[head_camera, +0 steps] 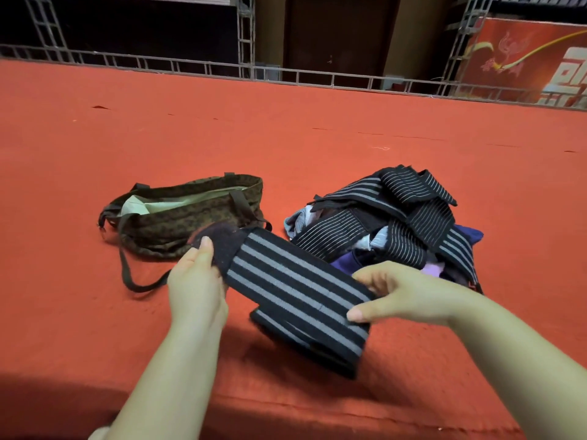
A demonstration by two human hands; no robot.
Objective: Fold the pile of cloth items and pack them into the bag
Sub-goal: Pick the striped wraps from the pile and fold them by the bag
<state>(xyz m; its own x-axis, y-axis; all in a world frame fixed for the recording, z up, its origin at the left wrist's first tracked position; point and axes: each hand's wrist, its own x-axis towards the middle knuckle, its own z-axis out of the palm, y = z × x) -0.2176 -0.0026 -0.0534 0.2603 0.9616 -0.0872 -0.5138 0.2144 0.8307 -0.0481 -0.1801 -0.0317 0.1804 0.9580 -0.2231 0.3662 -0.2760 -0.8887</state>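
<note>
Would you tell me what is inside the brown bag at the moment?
Through the open mouth of the brown bag, only its pale lining shows; no folded cloth is visible. The bottom is hidden behind the near wall.

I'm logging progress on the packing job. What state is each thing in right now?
striped band: held in the air, partly folded.
left hand: grips the band's plain dark end.
right hand: pinches its other end.
bag: open, slumped on the red surface.
pile of cloth: unfolded heap beside the bag.
</note>
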